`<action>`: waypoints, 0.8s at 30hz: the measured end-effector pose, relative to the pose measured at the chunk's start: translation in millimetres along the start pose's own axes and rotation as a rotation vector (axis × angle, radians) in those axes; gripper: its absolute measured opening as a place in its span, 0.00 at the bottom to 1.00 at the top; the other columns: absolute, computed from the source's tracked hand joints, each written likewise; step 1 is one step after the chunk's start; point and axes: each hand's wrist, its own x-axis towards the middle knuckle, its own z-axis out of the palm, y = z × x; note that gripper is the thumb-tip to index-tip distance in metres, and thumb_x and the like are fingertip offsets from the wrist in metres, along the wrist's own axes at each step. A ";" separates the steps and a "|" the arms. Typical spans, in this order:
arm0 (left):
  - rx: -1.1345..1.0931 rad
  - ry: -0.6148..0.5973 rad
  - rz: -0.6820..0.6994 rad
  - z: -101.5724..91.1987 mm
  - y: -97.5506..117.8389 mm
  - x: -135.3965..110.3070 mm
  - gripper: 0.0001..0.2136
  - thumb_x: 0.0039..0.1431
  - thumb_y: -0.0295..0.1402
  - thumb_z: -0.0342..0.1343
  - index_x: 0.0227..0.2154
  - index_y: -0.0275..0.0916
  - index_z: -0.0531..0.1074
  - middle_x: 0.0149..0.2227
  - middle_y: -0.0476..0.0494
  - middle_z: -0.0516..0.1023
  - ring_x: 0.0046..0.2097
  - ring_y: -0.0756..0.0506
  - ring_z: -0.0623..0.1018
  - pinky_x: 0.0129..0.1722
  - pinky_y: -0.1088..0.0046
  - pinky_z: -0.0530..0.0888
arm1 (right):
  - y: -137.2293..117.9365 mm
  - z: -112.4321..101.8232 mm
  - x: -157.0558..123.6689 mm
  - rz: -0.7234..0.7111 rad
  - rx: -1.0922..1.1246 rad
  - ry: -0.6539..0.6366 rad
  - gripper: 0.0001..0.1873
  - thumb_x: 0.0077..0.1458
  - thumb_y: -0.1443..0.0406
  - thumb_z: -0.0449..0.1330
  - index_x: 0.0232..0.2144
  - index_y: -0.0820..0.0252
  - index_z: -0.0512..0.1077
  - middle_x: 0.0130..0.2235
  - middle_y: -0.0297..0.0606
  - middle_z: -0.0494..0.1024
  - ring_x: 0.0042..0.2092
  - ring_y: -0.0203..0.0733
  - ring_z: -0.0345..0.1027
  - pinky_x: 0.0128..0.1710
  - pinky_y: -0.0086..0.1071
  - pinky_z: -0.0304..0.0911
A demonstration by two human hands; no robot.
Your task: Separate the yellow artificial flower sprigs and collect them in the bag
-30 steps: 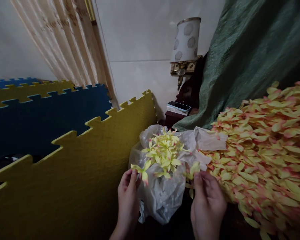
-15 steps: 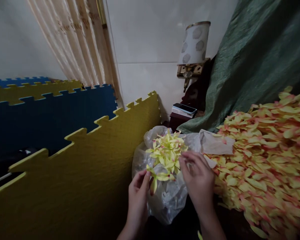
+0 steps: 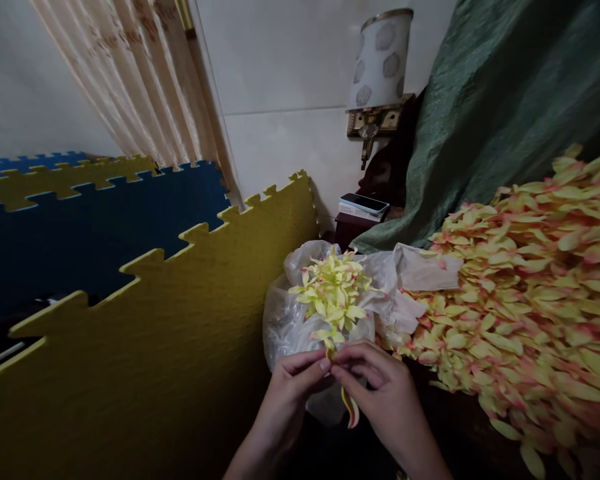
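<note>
Both hands meet just below the plastic bag (image 3: 290, 327); the left hand (image 3: 293, 387) and right hand (image 3: 385, 393) pinch one yellow-pink petal piece (image 3: 349, 403) between closed fingertips. More flowers (image 3: 333, 297) sit heaped in the bag; a big petal pile (image 3: 530, 280) lies right of it.

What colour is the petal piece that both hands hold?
The petal piece is yellow with a pinkish tip; head view.

We see flowers (image 3: 333, 297) yellow-green, pink-flecked, petal (image 3: 351, 410) we hold yellow with pink edge, heap (image 3: 520, 280) yellow and pink, bag (image 3: 286, 328) clear-white, yellow mat (image 3: 170, 347), blue mat (image 3: 95, 233), curtain (image 3: 130, 73) beige, striped, shade (image 3: 380, 57) white with grey blotches, cloth (image 3: 495, 100) dark green
</note>
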 end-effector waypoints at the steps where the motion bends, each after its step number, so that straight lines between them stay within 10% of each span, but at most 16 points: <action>1: -0.009 -0.005 -0.008 -0.3 0.3 -0.5 0.11 0.42 0.35 0.71 0.30 0.36 0.83 0.30 0.39 0.84 0.34 0.45 0.81 0.39 0.72 0.74 | -0.3 -0.2 0.0 0.013 0.023 -0.002 0.02 0.50 0.69 0.64 0.29 0.57 0.76 0.32 0.34 0.77 0.35 0.37 0.76 0.36 0.25 0.73; 17: 0.079 0.005 0.015 -5.9 -0.2 -1.1 0.13 0.42 0.35 0.71 0.34 0.38 0.83 0.31 0.39 0.85 0.35 0.45 0.81 0.38 0.74 0.74 | 5.0 -6.1 5.1 0.278 0.276 -0.030 0.11 0.39 0.65 0.73 0.28 0.58 0.77 0.30 0.33 0.80 0.34 0.38 0.76 0.36 0.24 0.70; 24: 0.139 0.023 0.065 -3.7 -0.8 2.2 0.12 0.42 0.33 0.70 0.34 0.39 0.83 0.35 0.39 0.85 0.40 0.41 0.81 0.42 0.71 0.75 | 7.3 2.0 -4.3 0.087 -0.026 0.022 0.03 0.53 0.64 0.62 0.32 0.57 0.75 0.33 0.36 0.81 0.35 0.39 0.77 0.37 0.27 0.72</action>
